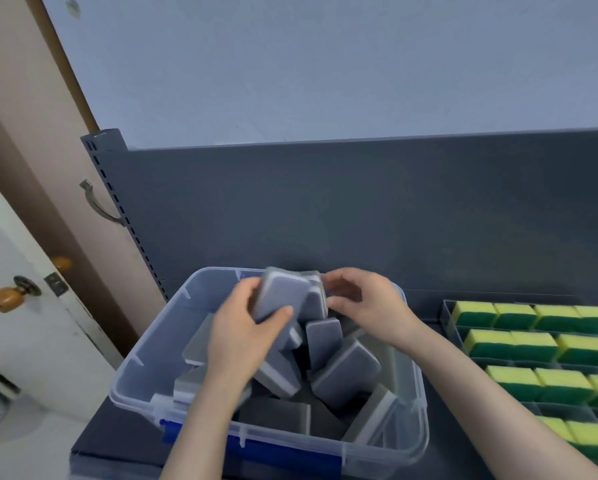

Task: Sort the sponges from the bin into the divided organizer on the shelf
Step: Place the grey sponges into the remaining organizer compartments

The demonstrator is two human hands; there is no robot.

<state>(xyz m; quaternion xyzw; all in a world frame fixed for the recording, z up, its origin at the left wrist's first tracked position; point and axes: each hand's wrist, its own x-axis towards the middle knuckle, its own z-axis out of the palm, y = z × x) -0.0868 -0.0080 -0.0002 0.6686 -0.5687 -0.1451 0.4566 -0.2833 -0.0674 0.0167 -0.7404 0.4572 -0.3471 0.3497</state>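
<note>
A clear plastic bin (145, 379) stands on the dark shelf and holds several loose grey sponges (342, 375). My left hand (242, 334) grips a stack of grey sponges (282, 296) above the bin, thumb across the front. My right hand (366, 306) is at the stack's right side with curled fingers touching it; whether it grips is unclear. To the right lies the divided organizer (450, 323), with rows of yellow-and-green sponges (512, 344) in its compartments.
The grey shelf back panel (325, 209) rises right behind the bin. A slotted upright (117, 202) stands at the left, with a door and its brass knob (4, 297) beyond. The bin has a blue latch (256, 448) on its near side.
</note>
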